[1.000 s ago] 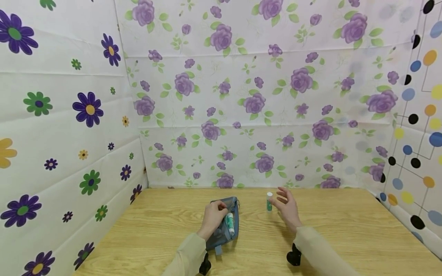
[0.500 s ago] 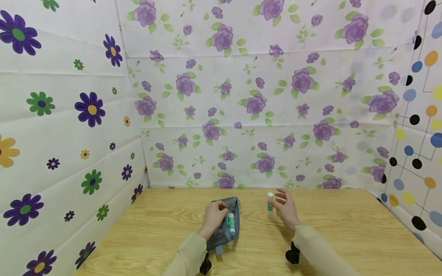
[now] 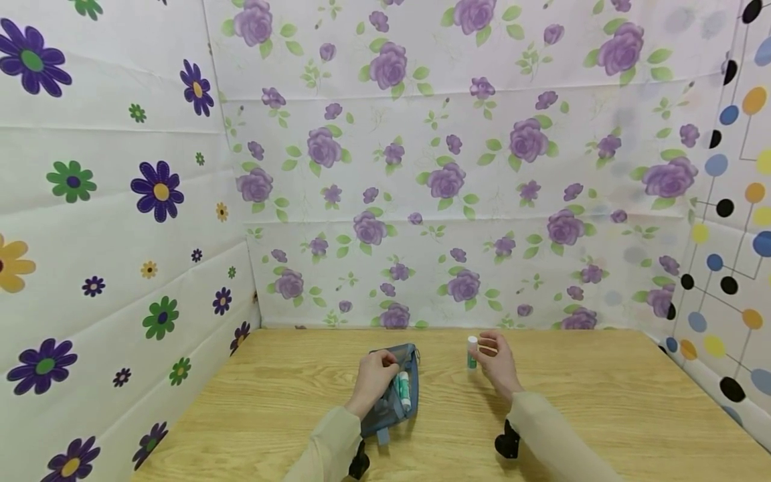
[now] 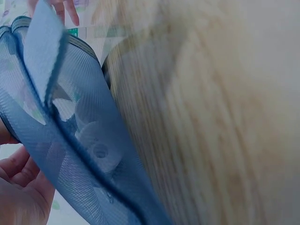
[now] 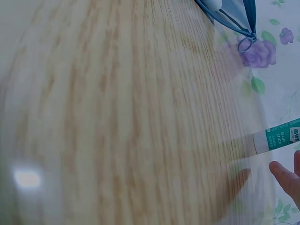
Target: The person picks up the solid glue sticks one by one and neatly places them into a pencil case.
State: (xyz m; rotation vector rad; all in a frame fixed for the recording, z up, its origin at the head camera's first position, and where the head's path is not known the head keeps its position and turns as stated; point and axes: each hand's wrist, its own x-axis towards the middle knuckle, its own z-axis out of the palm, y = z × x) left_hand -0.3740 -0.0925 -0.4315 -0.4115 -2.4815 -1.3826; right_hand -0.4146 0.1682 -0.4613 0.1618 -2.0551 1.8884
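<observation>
My left hand (image 3: 371,379) grips the edge of a blue mesh zip pouch (image 3: 385,422), which lies open on the table. Inside it a glue stick (image 3: 404,391), white and green, shows; through the mesh in the left wrist view are round white ends (image 4: 99,151). To the right, another glue stick (image 3: 472,353) stands upright with its white end on top. Beside it is my right hand (image 3: 498,361), fingers loosely bent. In the right wrist view a fingertip (image 5: 281,174) points toward the green label of the glue stick (image 5: 280,137) with a gap between.
The wood-grain table (image 3: 578,402) reaches back to a wall covering with purple roses (image 3: 446,181). Other patterned sheets hang at the left (image 3: 120,234) and right (image 3: 723,268). A black wrist camera (image 3: 508,442) sits under the right sleeve.
My right hand has shifted slightly left, closer to the standing glue stick. The left hand and the pouch stay in place, and the head view has turned a little.
</observation>
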